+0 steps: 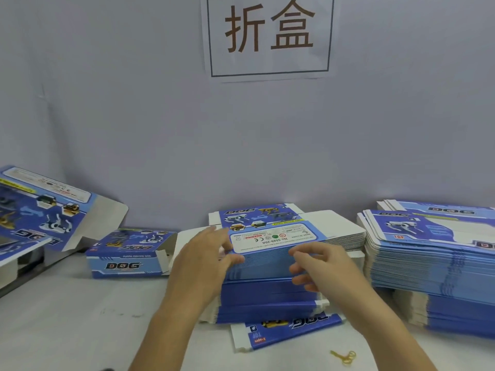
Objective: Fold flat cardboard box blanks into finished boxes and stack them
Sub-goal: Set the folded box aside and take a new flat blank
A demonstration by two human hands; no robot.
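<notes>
A tall stack of flat blue box blanks [270, 266] stands in the middle of the white table [67, 317]. The top blank [270, 231] shows a white label and robot-dog pictures. My left hand [206, 261] sits at the stack's left front corner, thumb and fingers pinching the near edge of the top blank. At the front edge, right of centre, my right hand [318, 266] has its fingertips curled against the upper blanks. One folded blue "DOG" box [128, 255] lies to the left with an end flap open.
A second high stack of blanks [434, 263] fills the right side. A partly opened box [40, 210] leans at the far left. One loose blank [289, 330] pokes out under the middle stack, yellow rubber bands [344, 356] in front. A paper sign [269, 36] hangs on the grey wall.
</notes>
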